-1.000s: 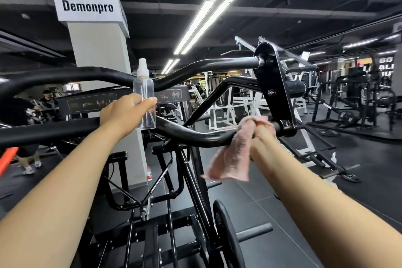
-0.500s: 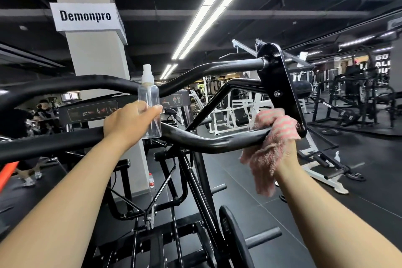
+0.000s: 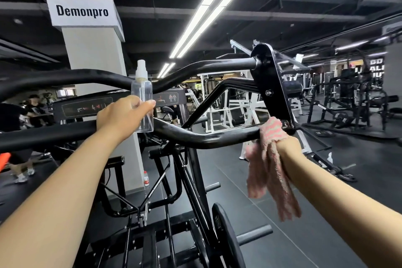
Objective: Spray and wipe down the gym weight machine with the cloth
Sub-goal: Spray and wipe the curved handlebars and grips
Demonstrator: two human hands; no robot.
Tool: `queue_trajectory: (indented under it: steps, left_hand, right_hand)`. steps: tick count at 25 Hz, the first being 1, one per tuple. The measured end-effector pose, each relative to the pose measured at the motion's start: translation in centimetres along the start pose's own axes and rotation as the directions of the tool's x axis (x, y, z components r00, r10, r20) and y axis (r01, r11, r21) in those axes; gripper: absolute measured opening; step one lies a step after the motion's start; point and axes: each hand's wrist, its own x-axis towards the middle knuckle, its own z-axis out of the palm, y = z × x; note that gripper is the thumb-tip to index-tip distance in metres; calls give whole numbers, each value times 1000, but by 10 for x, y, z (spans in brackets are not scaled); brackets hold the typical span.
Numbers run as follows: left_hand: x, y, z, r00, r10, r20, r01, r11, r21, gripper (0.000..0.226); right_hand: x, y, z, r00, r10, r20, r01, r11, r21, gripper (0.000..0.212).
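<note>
I see a dim gym hall with a dark tiled floor (image 3: 282, 213), long white ceiling light strips (image 3: 217, 6) and a pale square pillar (image 3: 93, 54) carrying a white sign reading "Demonpro" (image 3: 81, 11). Black and white weight machines fill the far side, and a few people stand at the left, too blurred to describe. Right before me is the black steel weight machine (image 3: 195, 180), its lower curved handlebar (image 3: 206, 137) running left to right across the view, dipping in the middle and ending at a flat black bracket plate (image 3: 272, 85) on the right; a second bar runs above it in much the same line. A black weight plate (image 3: 226, 239) sits on a peg low down. My left hand (image 3: 121, 115) is curled round a clear plastic spray bottle (image 3: 143, 102), held upright with its white nozzle at the top, in front of the bars. My right hand (image 3: 282, 143) grips the pink fluffy cloth (image 3: 272, 159) wrapped over the lower bar's right end, touching the bracket, with the loose cloth tails hanging straight down below the wrist.
</note>
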Motion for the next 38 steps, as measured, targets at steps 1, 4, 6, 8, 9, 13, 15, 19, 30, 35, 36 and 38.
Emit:
queue_trajectory:
  steps: [1, 4, 6, 8, 9, 13, 15, 19, 30, 35, 36, 38]
  left_hand:
    - [0, 0, 0, 1000, 0, 2, 0, 1000, 1, 53]
    - [0, 0, -1, 1000, -3, 20, 3, 1000, -13, 52]
    - [0, 0, -2, 999, -13, 38, 13, 1000, -14, 59]
    - [-1, 2, -1, 999, -19, 34, 19, 1000, -12, 60]
    - [-1, 3, -1, 999, -22, 23, 22, 1000, -10, 57]
    - [-2, 5, -3, 1000, -24, 12, 24, 1000, -1, 47]
    - [-2, 5, -3, 1000, -20, 22, 20, 1000, -7, 46]
    - [-1, 5, -2, 1000, -20, 10, 21, 1000, -12, 49]
    - [0, 3, 3, 999, -36, -39, 34, 999, -31, 52]
    - [2, 4, 5, 996, -75, -51, 74, 997, -30, 56]
    - [2, 6, 4, 996, -84, -40, 83, 996, -33, 59]
    - [1, 8, 3, 995, -95, -27, 94, 995, -35, 64]
  right_hand:
    - [-3, 0, -3, 998, -59, -14, 58, 996, -64, 34]
    - [-3, -25, -13, 947, -260, 189, 309, 897, -315, 29]
    - [1, -63, -11, 895, -250, 370, 372, 875, -308, 23]
    - [21, -92, -6, 883, -325, 339, 437, 833, -339, 20]
    - [33, -101, -2, 876, -385, 290, 480, 758, -442, 22]
    - [52, -86, 11, 774, -545, 321, 471, 157, -868, 55]
    - [51, -78, 4, 711, -548, 441, 558, 58, -828, 35]
    - [57, -97, -26, 708, -34, 705, 684, 281, -673, 27]
    - [40, -55, -3, 686, -324, 652, 663, -93, -743, 32]
    - [33, -44, -2, 617, -449, 647, 707, -45, -706, 37]
    - [28, -45, 6, 580, -462, 672, 738, -52, -673, 37]
    - [16, -50, 27, 486, -439, 756, 804, -114, -584, 37]
